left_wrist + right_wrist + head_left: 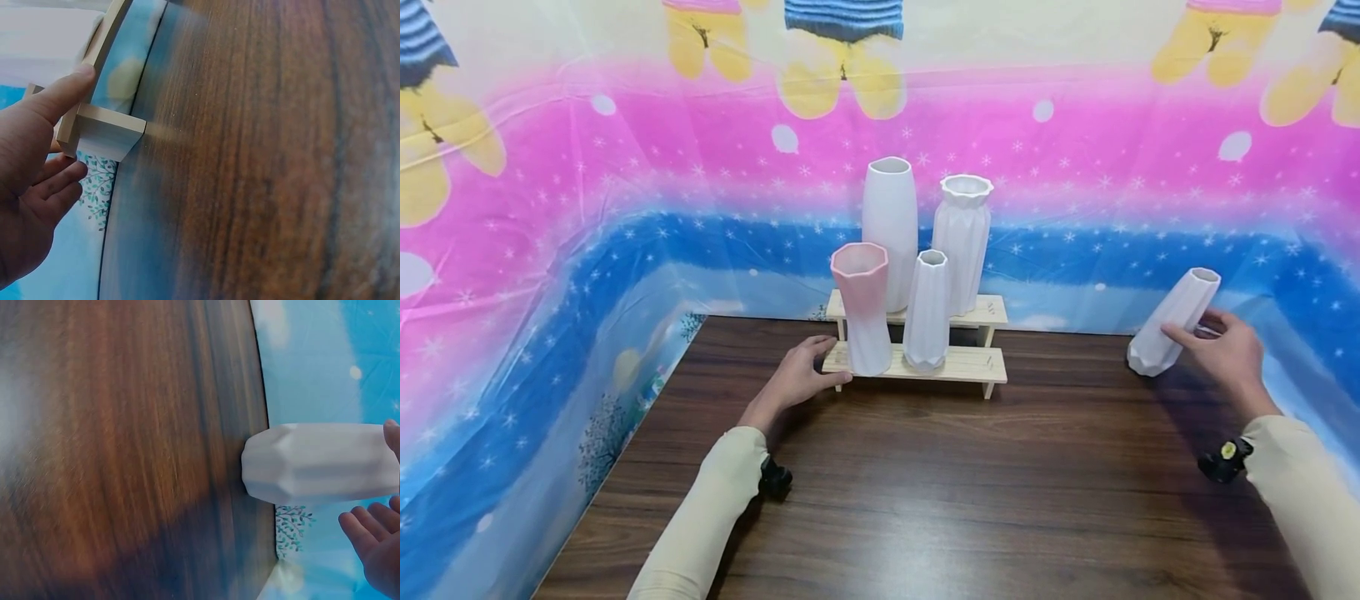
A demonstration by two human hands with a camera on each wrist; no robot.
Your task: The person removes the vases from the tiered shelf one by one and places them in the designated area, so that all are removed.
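At the right rear of the table, my right hand grips a white faceted vase, thumb in front and fingers behind. The vase leans to the right, its base at or just over the tabletop; contact is unclear. My left hand holds the left end of a two-step wooden stand, its thumb against the lower board. A pink-and-white vase and a slim white vase stand upright on the lower step. On the upper step are a tall smooth white vase and a ruffled-rim white vase.
The dark wooden table ends behind the stand, where a printed curtain hangs along the back and sides. Tabletop lies between the stand and the vase on the right. A black wrist camera sits at the right cuff.
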